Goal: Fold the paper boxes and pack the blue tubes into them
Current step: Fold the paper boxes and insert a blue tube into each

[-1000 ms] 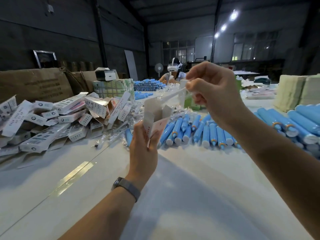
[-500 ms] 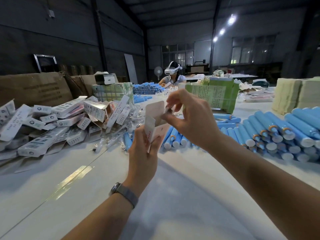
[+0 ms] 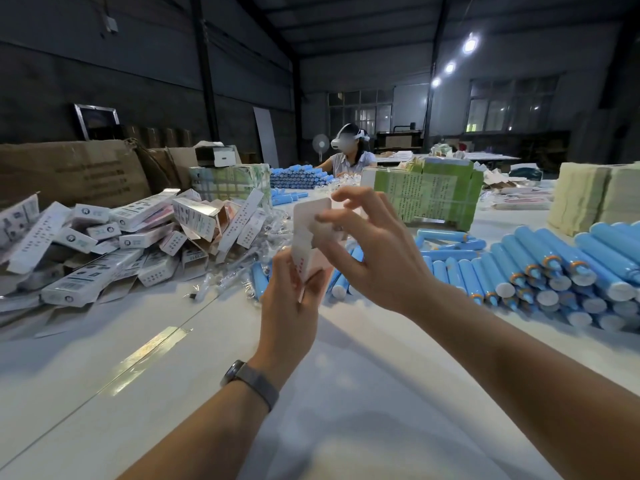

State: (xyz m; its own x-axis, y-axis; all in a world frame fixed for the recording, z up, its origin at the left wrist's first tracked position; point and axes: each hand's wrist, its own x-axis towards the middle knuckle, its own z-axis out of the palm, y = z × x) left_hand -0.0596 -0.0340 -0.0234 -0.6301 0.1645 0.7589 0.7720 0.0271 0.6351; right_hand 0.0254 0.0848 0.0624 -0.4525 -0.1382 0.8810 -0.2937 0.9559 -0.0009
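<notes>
- The left hand [image 3: 289,299] grips a small paper box [image 3: 309,237] upright above the worktop [image 3: 346,393], fingers curled round its lower half.
- The right hand [image 3: 377,251] touches the box's raised top flap, fingers partly spread; whether it pinches the flap I cannot tell.
- The step in hand looks like folding the box end.
- Next, probably: tuck the flap down, which needs the box held steady.
- Blue tubes [image 3: 540,268] lie heaped to the right, finished boxes [image 3: 104,244] piled left.

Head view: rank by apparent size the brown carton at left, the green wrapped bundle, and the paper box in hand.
1. brown carton
2. green wrapped bundle
3. paper box, smallest despite being nearest the camera
</notes>
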